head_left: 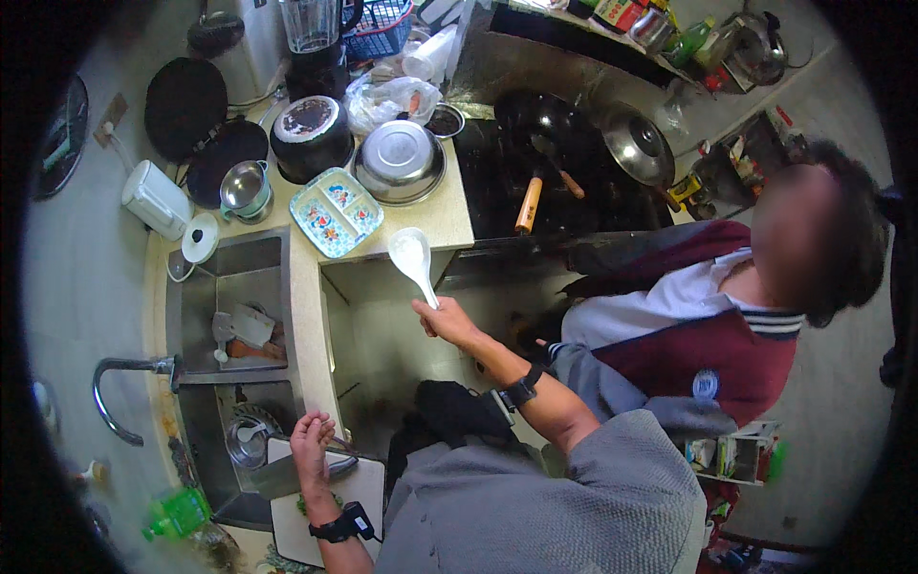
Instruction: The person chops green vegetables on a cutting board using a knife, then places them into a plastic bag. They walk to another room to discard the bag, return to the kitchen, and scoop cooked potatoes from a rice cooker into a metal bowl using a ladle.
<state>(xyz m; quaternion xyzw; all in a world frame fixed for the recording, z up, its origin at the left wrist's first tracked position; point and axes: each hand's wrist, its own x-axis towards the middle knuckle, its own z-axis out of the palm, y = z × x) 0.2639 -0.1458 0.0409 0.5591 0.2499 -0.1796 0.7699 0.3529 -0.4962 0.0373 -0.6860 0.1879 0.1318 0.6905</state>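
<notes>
My right hand point(448, 323) grips the handle of a white spoon point(411, 260). The spoon's bowl points away from me, over the gap beside the counter corner, and something white lies in it. My left hand point(312, 441), its fingers loosely curled and nothing visible in them, hovers by the front edge of the sink. Beneath that wrist, a cleaver point(276, 477) rests across a white cutting board point(366, 495), partly covered by my arm. Some chopped greens point(334, 500) show on the board. Ahead of the spoon, a divided cartoon-print plate point(337, 213) sits on the counter.
A person point(688, 344) in a maroon and grey jacket stands close on my right. Behind the spoon is a stove with a wok point(538, 118) and a wooden-handled tool point(529, 206). An upturned steel basin point(399, 161) and a double sink point(233, 377) with utensils are to the left.
</notes>
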